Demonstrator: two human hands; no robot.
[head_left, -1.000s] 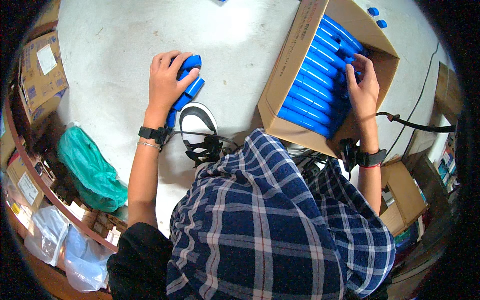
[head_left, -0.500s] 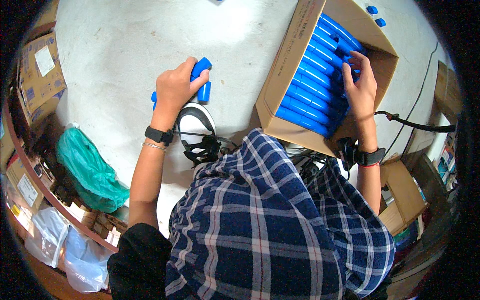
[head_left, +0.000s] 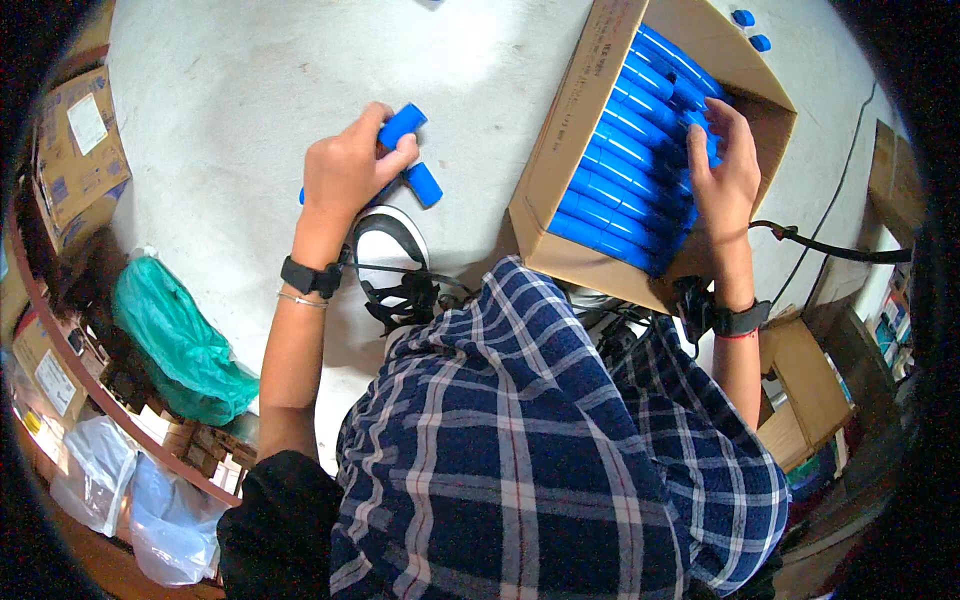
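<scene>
You're over a pale grey concrete floor (head_left: pixel 230 90), bright patch of light near the top, brown cartons (head_left: pixel 75 150) stacked at left, green plastic bag (head_left: pixel 175 340), clear bags (head_left: pixel 110 480) lower left, black cable (head_left: pixel 850 190) at right.

Smooth, faintly glossy blue plastic tubes (head_left: pixel 408 150) are gripped in the left hand (head_left: pixel 345 170), and more of the same glossy tubes (head_left: pixel 625 165) are pressed by the right hand (head_left: pixel 728 170) inside a matt brown corrugated cardboard box (head_left: pixel 565 120). A rough, matt pale concrete floor (head_left: pixel 230 90) is seen beneath. Soft woven plaid cloth is shown in the shirt (head_left: pixel 540 470). A crinkled, shiny green plastic bag (head_left: pixel 175 340) is seen at left.
</scene>
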